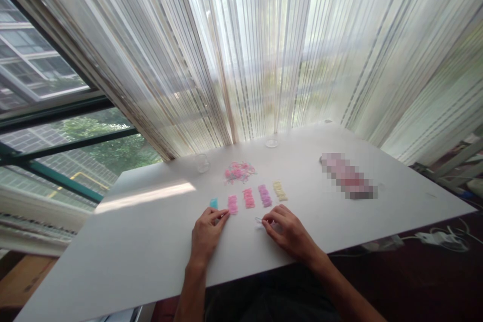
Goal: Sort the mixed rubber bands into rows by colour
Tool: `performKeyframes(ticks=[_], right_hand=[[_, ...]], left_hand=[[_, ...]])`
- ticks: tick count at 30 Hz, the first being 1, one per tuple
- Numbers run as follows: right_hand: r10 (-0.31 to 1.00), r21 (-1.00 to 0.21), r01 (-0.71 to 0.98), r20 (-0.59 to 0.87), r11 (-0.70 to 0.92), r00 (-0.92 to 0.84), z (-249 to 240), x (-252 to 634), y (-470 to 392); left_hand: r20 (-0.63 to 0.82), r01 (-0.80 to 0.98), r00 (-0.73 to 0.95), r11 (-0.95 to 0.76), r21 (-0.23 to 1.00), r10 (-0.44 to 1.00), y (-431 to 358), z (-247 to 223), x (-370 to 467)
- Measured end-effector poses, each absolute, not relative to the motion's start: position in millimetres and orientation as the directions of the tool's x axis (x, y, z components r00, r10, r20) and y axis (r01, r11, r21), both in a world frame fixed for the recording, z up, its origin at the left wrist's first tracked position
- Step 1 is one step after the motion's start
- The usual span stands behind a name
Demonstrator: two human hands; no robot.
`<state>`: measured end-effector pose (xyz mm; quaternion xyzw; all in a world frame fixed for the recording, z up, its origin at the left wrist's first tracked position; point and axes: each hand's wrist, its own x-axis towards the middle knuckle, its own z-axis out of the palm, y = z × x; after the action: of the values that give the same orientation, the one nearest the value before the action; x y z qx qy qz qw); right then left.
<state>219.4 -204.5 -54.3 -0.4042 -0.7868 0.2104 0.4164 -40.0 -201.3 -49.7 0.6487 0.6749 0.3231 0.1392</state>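
Note:
My left hand (206,234) rests on the white table, thumb and index finger pinched together at the lower left end of a pink row (233,205) of small thin pieces. Whatever those fingertips hold, if anything, is too small to make out. In my right hand (289,229), a thin pale loop (258,220) sticks out from the pinched fingertips, just above the table. Beside the pink row lie a blue row (214,204), partly hidden by my left hand, a red-pink row (248,198), a purple row (264,195) and a yellow row (280,191).
Behind the rows is a loose tangled pile (239,172) of pink and bluish thin pieces. Two clear round containers (203,163) stand near the back edge of the table (151,241). A blurred-out pinkish object (347,176) lies on the right. Sheer curtains (264,60) hang behind.

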Motion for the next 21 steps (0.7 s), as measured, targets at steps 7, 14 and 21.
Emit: performKeyframes(ticks=[7, 14, 21], right_hand=[[0.814, -0.668, 0.465, 0.479, 0.580, -0.328, -51.1, 219.0, -205.5], [0.818, -0.663, 0.478, 0.472, 0.575, -0.329, -50.7, 219.2, -205.6], [0.819, -0.661, 0.483, 0.465, 0.574, -0.337, -49.1, 219.6, -205.3]], left_hand=[[0.217, 0.779, -0.121, -0.043, 0.626, 0.969, -197.9, -48.3, -37.7], [0.253, 0.785, -0.119, -0.065, 0.617, 0.960, -203.1, -47.3, -37.6], [0.259, 0.870, -0.057, -0.080, 0.487, 0.964, -211.7, -40.6, -32.5]])
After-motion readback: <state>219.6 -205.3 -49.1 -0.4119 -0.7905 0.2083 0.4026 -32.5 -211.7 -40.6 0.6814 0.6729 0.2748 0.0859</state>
